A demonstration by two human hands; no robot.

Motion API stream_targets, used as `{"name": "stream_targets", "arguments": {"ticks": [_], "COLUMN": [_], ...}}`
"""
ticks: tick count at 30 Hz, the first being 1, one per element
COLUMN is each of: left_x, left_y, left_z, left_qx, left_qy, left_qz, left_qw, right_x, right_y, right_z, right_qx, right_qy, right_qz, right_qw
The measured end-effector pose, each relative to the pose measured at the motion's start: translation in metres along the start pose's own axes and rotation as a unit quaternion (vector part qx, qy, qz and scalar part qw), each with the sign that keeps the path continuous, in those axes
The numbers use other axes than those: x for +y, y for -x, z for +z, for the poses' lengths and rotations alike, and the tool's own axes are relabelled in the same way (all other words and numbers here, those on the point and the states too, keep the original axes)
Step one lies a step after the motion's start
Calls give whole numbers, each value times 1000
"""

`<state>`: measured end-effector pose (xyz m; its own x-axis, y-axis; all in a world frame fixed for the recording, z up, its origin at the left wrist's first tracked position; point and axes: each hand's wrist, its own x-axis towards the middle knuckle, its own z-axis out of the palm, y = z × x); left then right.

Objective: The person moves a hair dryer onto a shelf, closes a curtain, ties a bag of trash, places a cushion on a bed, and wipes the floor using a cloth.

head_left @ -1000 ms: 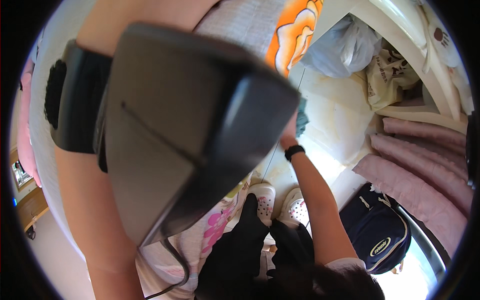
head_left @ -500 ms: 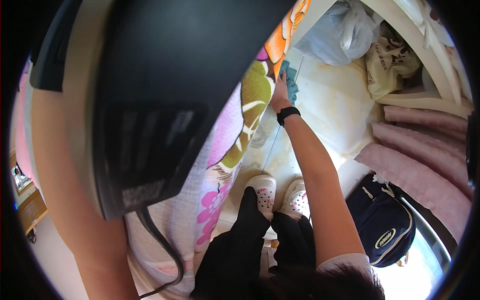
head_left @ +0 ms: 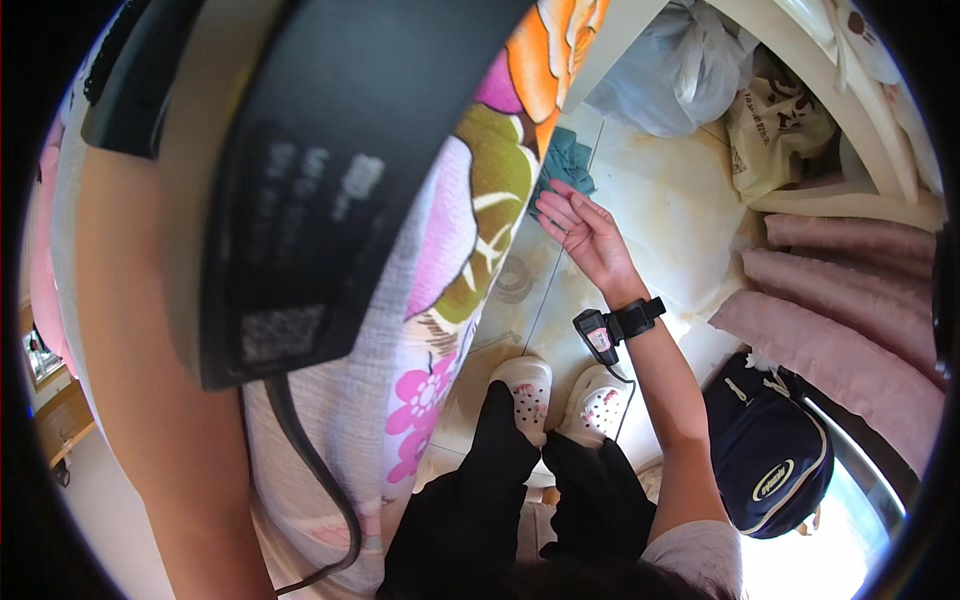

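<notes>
My right hand point(head_left: 590, 238) is open, palm turned up and fingers loosely stretched, holding nothing. Just beyond its fingertips a crumpled teal cloth point(head_left: 567, 160) lies on the tiled floor, partly hidden by the edge of a flowered bedspread point(head_left: 440, 230). Around the right wrist sits a black strap with a small boxy device point(head_left: 597, 337) and a thin cable. My left forearm point(head_left: 150, 330) runs up the left side, with a large black device point(head_left: 300, 190) strapped to it close to the camera. The left hand itself is out of sight.
White clogs point(head_left: 595, 400) are on my feet on the tiles point(head_left: 660, 230). At upper right, a white plastic bag point(head_left: 665, 75) and a cream bag point(head_left: 775, 135) sit beside a white frame. Pink padded cushions point(head_left: 830, 320) and a navy bag point(head_left: 765, 450) lie at right.
My right hand has drawn back from the teal cloth toward me and turned palm up, its fingers now in view. The left arm's device has shifted slightly.
</notes>
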<state>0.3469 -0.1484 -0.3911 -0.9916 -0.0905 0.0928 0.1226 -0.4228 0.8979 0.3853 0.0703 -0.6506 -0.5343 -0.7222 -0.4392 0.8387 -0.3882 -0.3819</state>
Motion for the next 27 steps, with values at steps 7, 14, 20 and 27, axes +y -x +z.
{"name": "stream_targets", "arguments": {"ticks": [7, 14, 20, 27], "left_x": [-2, -5, -1, -19], "left_y": [-6, -12, -20, 15], "left_z": [7, 19, 49, 124], "left_qx": [-9, -25, -45, -75], "left_qy": [-5, -17, -95, -478], "left_qz": [0, 10, 56, -44], "left_qw": [1000, 1000, 993, 874], "right_x": [1, 14, 19, 38], "right_y": [-5, -19, -18, -40], "right_z": [2, -16, -5, -31], "right_qx": [19, 80, 136, 224], "right_qy": [32, 198, 299, 401], "right_qz": [14, 15, -10, -329], "right_qw": [999, 977, 944, 825]}}
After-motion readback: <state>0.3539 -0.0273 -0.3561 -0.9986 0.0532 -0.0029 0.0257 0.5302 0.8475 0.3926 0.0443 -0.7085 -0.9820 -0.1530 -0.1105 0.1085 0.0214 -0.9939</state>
